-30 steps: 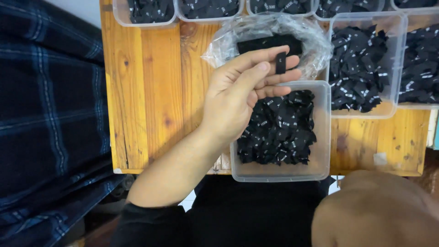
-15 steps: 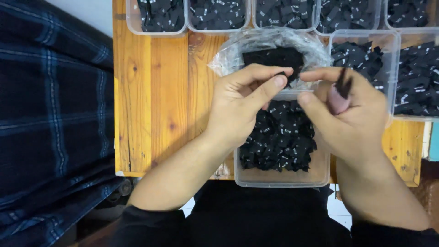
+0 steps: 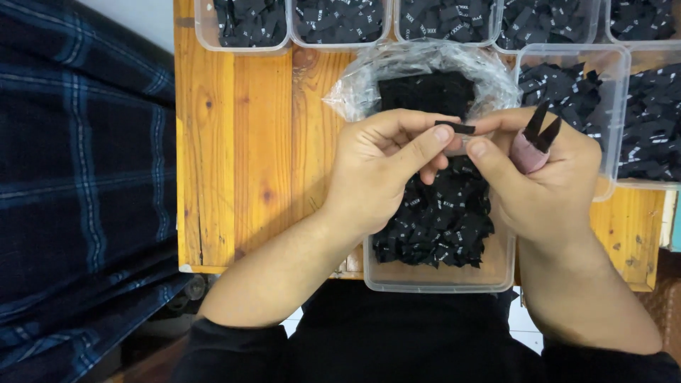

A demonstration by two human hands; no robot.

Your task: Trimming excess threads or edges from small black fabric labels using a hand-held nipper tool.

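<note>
Black label (image 3: 455, 128) pinched in the grip of both left hand (image 3: 386, 167) and right hand (image 3: 539, 177); seven tubs visible.

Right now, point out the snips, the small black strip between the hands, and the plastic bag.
snips (image 3: 543, 128), head view, on the black blades.
strip (image 3: 455, 128), head view, on its middle, between both hands' fingers.
bag (image 3: 355, 96), head view, on the crinkled left edge.
</note>
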